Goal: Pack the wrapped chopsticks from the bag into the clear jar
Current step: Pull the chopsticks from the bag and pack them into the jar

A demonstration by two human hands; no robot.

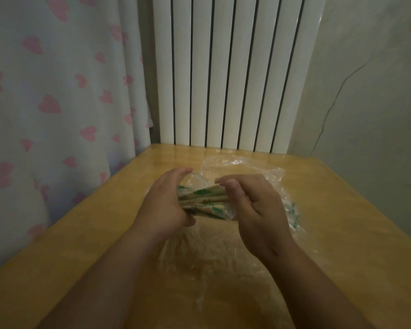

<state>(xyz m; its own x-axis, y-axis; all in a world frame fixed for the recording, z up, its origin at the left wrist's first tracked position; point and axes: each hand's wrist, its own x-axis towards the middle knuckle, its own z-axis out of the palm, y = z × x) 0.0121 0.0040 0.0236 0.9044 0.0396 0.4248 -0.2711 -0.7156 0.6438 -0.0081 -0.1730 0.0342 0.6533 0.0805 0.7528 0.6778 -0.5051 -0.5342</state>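
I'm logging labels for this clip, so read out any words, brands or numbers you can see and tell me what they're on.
Wrapped chopsticks pinched by the right hand: green print, too blurred to read.
Wrappers in the bag: green print, too blurred to read.
Clear jar in the left hand, table, curtain: no text.

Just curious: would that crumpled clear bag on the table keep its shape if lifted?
Probably not: the clear bag lies crumpled and limp on the table, so it would likely flop. It looks thin, so probably very light. Its glossy sheen suggests slipperiness.
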